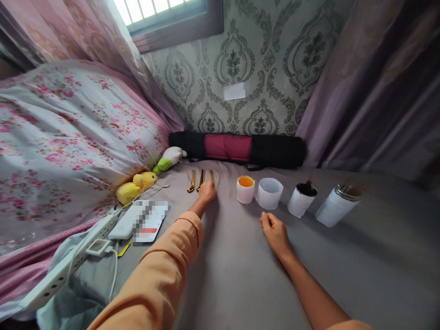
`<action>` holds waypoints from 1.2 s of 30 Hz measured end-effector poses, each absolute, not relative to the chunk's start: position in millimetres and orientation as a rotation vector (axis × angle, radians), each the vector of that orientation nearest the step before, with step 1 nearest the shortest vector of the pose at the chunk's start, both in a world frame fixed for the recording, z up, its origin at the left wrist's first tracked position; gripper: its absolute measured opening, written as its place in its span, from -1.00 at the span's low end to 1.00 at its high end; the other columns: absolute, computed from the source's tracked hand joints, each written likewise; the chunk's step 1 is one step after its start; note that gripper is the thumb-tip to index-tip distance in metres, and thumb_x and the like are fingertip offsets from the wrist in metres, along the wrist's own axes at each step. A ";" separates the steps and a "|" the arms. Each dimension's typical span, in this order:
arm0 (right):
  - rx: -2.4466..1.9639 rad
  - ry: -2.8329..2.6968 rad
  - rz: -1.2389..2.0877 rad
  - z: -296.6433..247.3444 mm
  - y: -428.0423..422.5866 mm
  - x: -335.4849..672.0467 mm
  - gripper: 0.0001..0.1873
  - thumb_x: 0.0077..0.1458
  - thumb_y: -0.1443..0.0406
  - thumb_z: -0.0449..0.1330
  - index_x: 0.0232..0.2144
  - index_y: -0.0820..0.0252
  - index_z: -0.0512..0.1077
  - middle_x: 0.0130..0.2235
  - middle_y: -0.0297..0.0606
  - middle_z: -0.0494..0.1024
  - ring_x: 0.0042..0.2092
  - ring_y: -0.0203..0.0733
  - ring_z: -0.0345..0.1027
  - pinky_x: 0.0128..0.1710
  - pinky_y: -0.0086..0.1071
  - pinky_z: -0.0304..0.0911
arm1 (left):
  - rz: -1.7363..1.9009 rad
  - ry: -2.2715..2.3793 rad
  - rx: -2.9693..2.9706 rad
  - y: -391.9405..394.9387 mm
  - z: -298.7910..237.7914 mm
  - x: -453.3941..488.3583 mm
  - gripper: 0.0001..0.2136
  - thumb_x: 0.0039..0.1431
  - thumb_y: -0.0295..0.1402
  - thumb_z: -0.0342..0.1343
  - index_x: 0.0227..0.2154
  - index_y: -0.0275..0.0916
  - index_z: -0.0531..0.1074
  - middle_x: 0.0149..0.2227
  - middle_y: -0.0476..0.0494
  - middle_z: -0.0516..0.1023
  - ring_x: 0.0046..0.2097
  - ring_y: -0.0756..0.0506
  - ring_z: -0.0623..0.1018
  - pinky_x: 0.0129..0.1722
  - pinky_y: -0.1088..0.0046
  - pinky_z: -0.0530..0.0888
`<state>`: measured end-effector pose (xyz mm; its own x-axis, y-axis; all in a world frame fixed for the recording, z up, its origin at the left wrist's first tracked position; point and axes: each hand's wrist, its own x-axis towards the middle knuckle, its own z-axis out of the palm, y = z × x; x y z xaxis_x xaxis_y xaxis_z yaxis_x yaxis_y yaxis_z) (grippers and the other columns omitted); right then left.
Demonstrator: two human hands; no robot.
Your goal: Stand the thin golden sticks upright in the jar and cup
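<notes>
My left hand (208,191) reaches out to a row of thin gold-coloured utensils, with its fingers closed at the lower end of the rightmost gold-coloured utensil (212,176). Just left of it lie more gold-coloured pieces (200,179), and a separate gold-coloured group (191,182) is at the far left of the row. My right hand (276,233) hovers or rests above the grey sheet, fingers curled together, with nothing visible in them. Beyond it stand a white cup with an orange inside (245,190) and a wider whitish cup (270,193).
Further right are a white-wrapped cup with a dark inside (301,201) and a tilted-looking white jar (338,206) holding brownish items. A black and maroon roll (228,147) lies by the wall. Left are plush toys (137,187), a phone (151,224) and a power strip (68,261).
</notes>
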<state>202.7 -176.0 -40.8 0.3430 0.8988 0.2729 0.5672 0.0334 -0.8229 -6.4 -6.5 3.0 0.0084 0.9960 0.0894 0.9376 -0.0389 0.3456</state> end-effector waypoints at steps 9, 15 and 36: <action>-1.661 -1.358 0.431 -38.5 -177.3 202.9 -0.53 0.08 0.03 -0.15 -0.60 0.22 0.30 -0.63 -0.35 0.31 -0.56 -0.34 0.11 -0.55 -0.48 0.00 | 0.420 2.037 2.164 -10.1 1.1 -6.9 -0.77 -0.02 -0.46 -0.03 -0.27 -0.31 0.42 -0.16 -0.30 0.41 -0.12 -0.14 0.41 -0.19 0.44 0.31; -1.663 -1.347 0.422 -38.6 -176.8 202.2 -0.53 0.08 0.03 -0.15 -0.61 0.21 0.29 -0.64 -0.35 0.30 -0.58 -0.34 0.12 -0.56 -0.48 0.00 | 0.406 2.044 2.187 -11.9 -1.0 -7.1 -0.76 -0.02 -0.47 -0.03 -0.26 -0.29 0.42 -0.17 -0.27 0.40 -0.10 -0.13 0.38 -0.16 0.45 0.30; -1.671 -1.349 0.448 -38.3 -177.5 202.8 -0.55 0.09 0.04 -0.13 -0.60 0.22 0.28 -0.64 -0.37 0.29 -0.57 -0.34 0.10 -0.55 -0.48 -0.03 | 0.411 2.033 2.215 1.5 -14.1 -14.4 -0.75 -0.02 -0.50 -0.06 -0.28 -0.28 0.44 -0.19 -0.26 0.43 -0.16 -0.11 0.41 -0.23 0.46 0.31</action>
